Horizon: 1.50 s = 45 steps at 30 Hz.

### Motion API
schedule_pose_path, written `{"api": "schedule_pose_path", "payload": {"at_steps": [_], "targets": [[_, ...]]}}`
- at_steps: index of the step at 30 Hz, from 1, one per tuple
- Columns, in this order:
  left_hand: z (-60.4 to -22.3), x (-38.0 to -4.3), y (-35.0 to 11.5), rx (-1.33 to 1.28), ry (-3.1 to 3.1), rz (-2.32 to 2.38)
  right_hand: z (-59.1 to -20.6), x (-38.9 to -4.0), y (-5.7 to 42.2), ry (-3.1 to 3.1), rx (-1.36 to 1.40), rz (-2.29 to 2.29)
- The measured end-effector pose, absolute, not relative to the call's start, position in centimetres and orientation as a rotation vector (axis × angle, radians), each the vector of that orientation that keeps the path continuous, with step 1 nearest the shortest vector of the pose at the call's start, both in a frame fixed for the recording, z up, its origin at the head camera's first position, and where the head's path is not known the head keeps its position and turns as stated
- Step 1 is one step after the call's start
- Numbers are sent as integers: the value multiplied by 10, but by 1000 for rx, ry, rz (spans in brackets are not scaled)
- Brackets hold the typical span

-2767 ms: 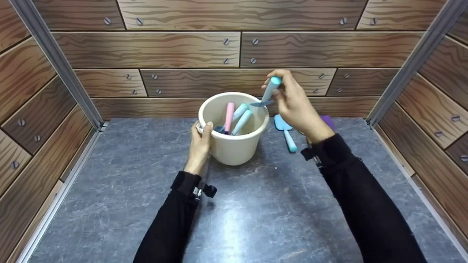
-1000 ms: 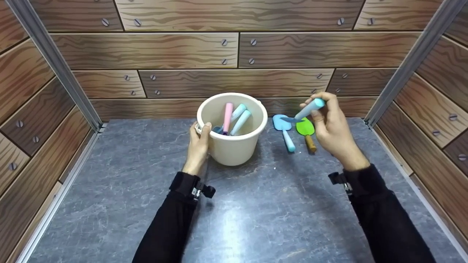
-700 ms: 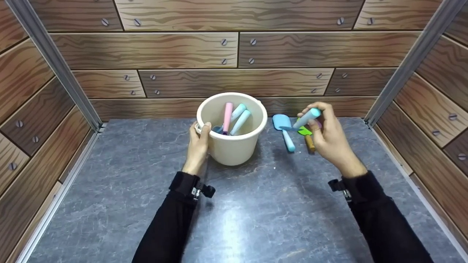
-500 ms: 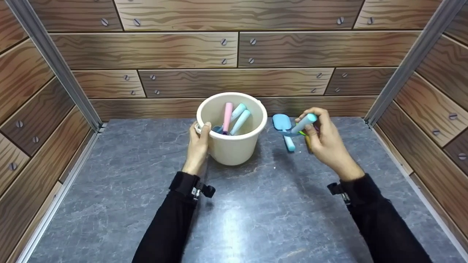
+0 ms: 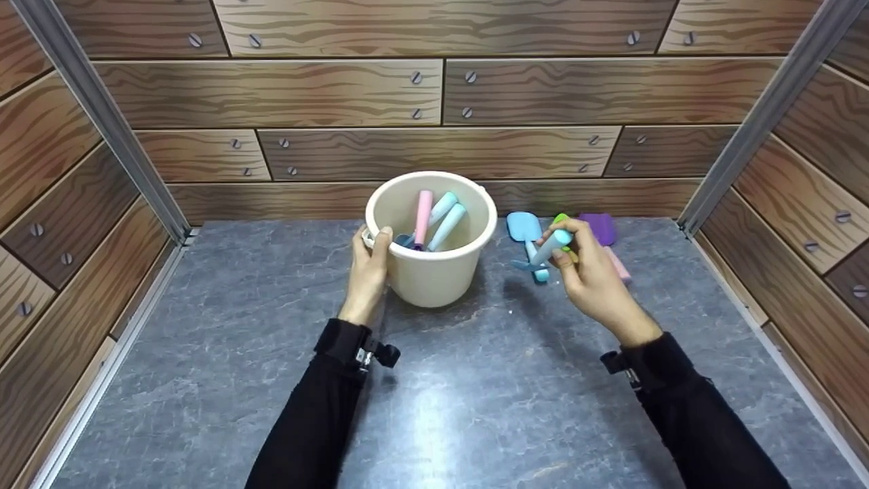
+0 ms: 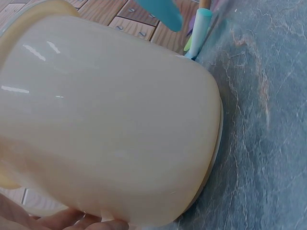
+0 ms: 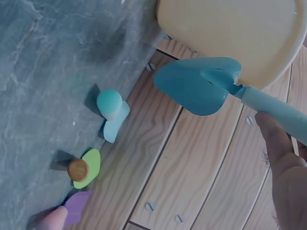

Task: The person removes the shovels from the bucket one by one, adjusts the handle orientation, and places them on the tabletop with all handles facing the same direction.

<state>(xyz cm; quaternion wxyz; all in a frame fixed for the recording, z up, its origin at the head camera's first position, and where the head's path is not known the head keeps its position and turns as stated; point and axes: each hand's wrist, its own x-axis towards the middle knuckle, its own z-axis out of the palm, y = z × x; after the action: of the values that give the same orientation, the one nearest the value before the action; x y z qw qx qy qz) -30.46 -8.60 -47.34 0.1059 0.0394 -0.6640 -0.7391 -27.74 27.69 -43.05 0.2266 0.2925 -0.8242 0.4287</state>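
Note:
A cream bucket (image 5: 434, 278) stands on the grey tabletop. My left hand (image 5: 366, 272) grips its left rim near the handle joint, thumb on top; in the left wrist view the fingers (image 6: 81, 221) lie along the bucket's side. Inside the bucket are a pink handle (image 5: 423, 217) and two light-blue handles (image 5: 448, 227). To the right of it, my right hand (image 5: 590, 282) holds a small blue garden trowel by its light-blue handle (image 5: 548, 248). The right wrist view shows the trowel's pointed blade (image 7: 194, 86) clear of the tabletop.
Below and behind the trowel, a blue flat shovel (image 5: 523, 226) lies on the tabletop. Beside it lies a green-bladed trowel (image 7: 91, 167) with a brown handle. A purple shovel (image 5: 599, 227) with a pink handle lies farther right. Wood-patterned walls (image 5: 353, 153) enclose the back and sides.
My right hand has carried the trowel from over the bucket's right rim rightward, then down and slightly back left, uncovering the purple shovel. My left hand keeps its grip on the bucket.

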Motion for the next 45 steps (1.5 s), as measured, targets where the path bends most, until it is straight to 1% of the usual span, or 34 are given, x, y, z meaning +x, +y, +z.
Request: {"api": "schedule_pose_path", "payload": {"at_steps": [7,15,29,45], "targets": [[-474,-305,-88,145,-2015,-2129,-443,-277,276,-2315,808,1170],[-474,-305,-91,120,-2105,-2051,-455,-279,276,-2391,761,1207],[-475,-306,-90,120,-2069,-2082,-462,-276,276,-2515,717,1308],[-476,-306,-91,104,-2087,-2044,-473,-277,282,-2648,858,1176]]}}
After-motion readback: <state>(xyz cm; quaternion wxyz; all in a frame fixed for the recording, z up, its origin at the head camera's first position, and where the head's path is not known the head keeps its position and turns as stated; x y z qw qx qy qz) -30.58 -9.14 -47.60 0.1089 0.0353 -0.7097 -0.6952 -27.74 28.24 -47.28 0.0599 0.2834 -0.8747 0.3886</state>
